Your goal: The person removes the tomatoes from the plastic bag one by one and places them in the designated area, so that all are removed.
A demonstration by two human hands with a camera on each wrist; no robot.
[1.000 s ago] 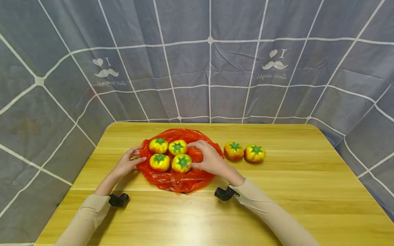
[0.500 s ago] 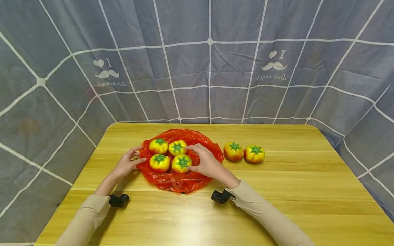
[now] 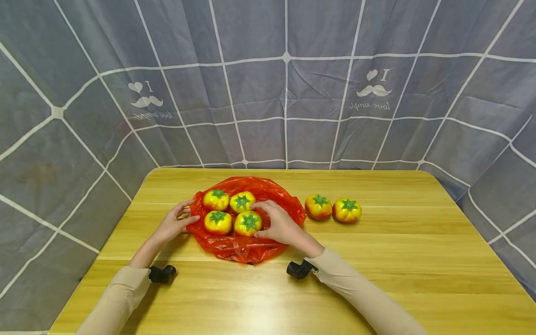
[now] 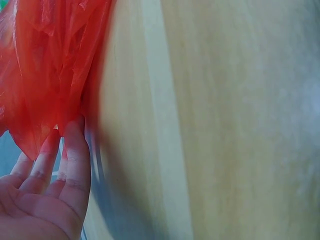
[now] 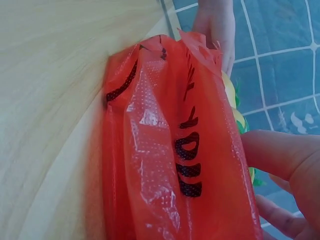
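"What has changed, nearest first?"

"On the table (image 3: 268, 302), the right grip (image 3: 282, 227) has shifted slightly toward the person, thumb and fingers spread beside the near right fruit (image 3: 248, 224). The fruits in the bag (image 3: 234, 246) sit where they did a second ago, so they seem settled."

"The left grip (image 3: 170, 224)?"

"At the bag's left rim; whether it pinches the plastic, one cannot tell."

"How do they look?"

"The bag is red and crinkled. Its four fruits, two by two, are glossy yellow, redder below, with green star tops."

"Beyond?"

"Two loose fruits (image 3: 346, 211) right of the bag, then a curtain (image 3: 318, 107)."
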